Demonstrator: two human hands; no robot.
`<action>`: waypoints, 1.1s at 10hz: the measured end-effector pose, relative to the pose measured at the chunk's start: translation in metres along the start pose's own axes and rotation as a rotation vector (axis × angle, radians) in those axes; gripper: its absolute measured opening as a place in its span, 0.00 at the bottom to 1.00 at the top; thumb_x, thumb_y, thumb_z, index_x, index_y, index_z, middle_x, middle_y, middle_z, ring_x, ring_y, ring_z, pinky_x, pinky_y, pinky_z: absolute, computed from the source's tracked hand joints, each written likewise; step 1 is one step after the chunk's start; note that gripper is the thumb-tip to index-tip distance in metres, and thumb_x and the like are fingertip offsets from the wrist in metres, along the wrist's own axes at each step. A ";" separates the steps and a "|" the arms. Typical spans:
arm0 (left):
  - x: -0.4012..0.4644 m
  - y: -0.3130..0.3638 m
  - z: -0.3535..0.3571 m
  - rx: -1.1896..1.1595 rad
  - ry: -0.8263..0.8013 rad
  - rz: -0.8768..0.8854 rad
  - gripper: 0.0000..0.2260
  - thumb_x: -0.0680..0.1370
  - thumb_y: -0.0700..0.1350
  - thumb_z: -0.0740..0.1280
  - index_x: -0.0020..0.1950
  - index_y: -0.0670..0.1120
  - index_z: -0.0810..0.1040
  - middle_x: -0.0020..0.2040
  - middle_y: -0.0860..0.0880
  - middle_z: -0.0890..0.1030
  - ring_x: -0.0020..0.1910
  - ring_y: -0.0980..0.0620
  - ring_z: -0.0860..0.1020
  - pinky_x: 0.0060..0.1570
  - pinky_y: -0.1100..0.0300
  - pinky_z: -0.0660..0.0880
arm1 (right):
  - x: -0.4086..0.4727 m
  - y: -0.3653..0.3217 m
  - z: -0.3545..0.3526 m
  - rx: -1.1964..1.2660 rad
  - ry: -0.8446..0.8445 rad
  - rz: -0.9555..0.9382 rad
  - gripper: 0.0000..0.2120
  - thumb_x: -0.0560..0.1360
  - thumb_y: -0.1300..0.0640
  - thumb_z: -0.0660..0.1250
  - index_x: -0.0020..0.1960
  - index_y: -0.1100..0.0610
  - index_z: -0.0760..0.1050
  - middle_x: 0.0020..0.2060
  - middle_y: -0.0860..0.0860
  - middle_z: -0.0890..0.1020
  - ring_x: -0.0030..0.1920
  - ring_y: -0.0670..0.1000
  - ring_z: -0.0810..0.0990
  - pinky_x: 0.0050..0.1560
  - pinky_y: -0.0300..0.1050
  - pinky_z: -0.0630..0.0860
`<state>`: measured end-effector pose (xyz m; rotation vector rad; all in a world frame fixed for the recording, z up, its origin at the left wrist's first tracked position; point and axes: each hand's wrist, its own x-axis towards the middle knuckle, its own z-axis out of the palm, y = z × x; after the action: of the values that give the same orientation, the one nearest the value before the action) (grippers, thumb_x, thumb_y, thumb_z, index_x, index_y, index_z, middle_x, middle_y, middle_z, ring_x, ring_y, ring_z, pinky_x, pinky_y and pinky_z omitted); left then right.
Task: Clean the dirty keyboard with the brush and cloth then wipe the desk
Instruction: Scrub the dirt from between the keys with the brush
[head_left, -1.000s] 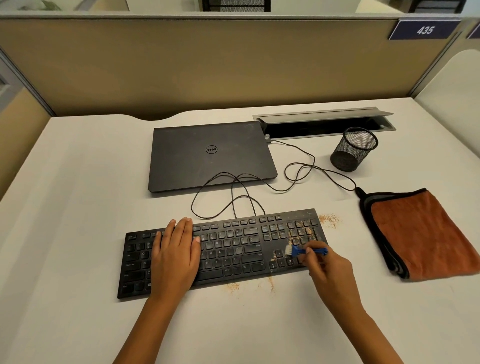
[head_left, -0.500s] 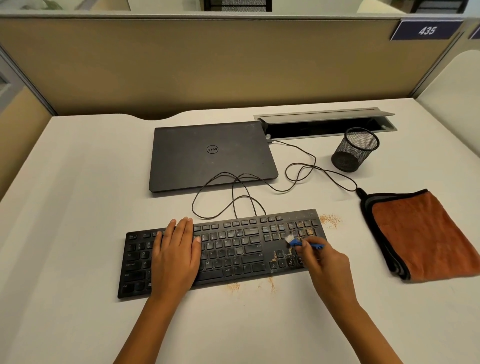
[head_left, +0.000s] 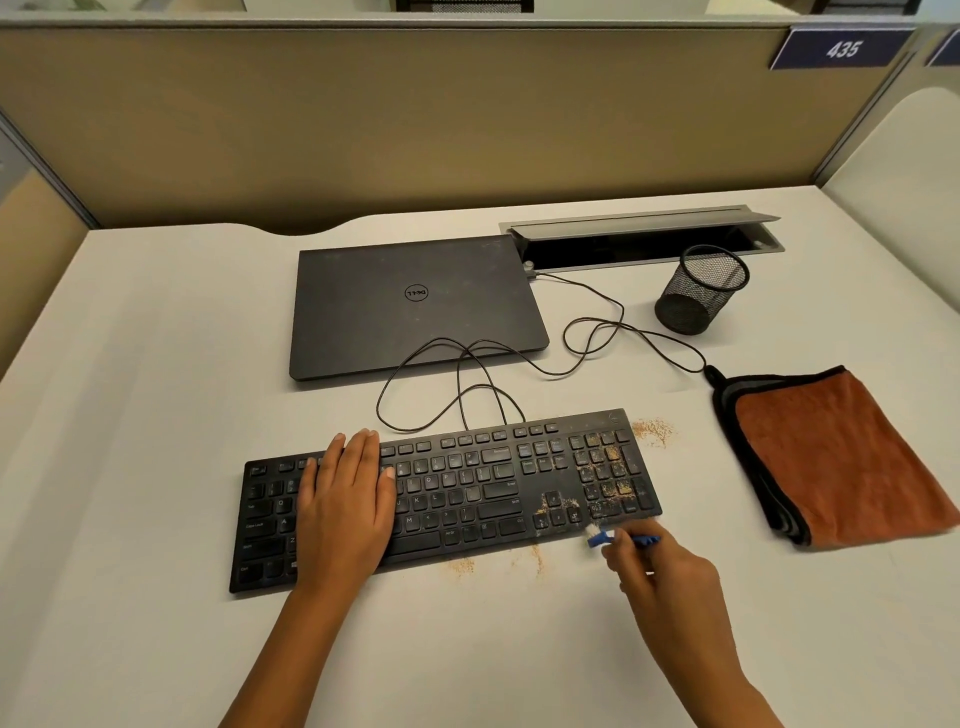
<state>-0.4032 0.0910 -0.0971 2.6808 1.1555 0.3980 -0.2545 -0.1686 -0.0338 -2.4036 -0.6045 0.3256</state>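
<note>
Left hand (head_left: 345, 512) flat, fingers straight, pressing on keyboard (head_left: 467, 493). Right hand (head_left: 662, 577) curled, pinching brush (head_left: 621, 538) at keyboard's near edge.

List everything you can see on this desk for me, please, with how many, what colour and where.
keyboard: one, black, near middle of the desk, crumbs on its right keys
brush: one, blue with white bristles, at the keyboard's near right edge
cloth: one, orange with dark trim, folded at right
crumbs: tan patches on the desk by the keyboard's far right corner and along its near edge
laptop: one, dark grey, closed, behind the keyboard
cable: one, black, looped between laptop and keyboard
pen cup: one, black mesh, far right
desk: one, white
left hand: flat on the keyboard's left half
right hand: holds the brush
</note>
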 end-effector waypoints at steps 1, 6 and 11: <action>0.000 0.000 0.000 -0.004 0.001 -0.003 0.26 0.81 0.54 0.49 0.72 0.43 0.71 0.70 0.45 0.75 0.72 0.43 0.68 0.70 0.43 0.61 | -0.001 -0.009 -0.005 0.213 0.076 0.024 0.11 0.73 0.49 0.61 0.52 0.50 0.75 0.43 0.49 0.84 0.41 0.50 0.83 0.45 0.42 0.81; 0.000 0.001 -0.001 -0.004 -0.001 -0.004 0.25 0.81 0.54 0.50 0.72 0.43 0.72 0.69 0.45 0.75 0.72 0.43 0.69 0.69 0.42 0.63 | 0.019 -0.012 -0.006 -0.066 -0.048 -0.065 0.07 0.77 0.58 0.65 0.54 0.54 0.78 0.43 0.49 0.81 0.36 0.45 0.74 0.39 0.30 0.69; -0.001 0.001 -0.001 -0.009 -0.001 -0.003 0.26 0.81 0.54 0.49 0.72 0.42 0.71 0.70 0.45 0.75 0.72 0.43 0.69 0.70 0.42 0.62 | 0.022 -0.037 -0.002 0.386 -0.027 -0.043 0.09 0.75 0.56 0.65 0.45 0.41 0.74 0.37 0.46 0.83 0.40 0.50 0.83 0.41 0.44 0.80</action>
<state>-0.4031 0.0898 -0.0954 2.6711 1.1544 0.4008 -0.2477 -0.1330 -0.0106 -2.0165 -0.5483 0.4163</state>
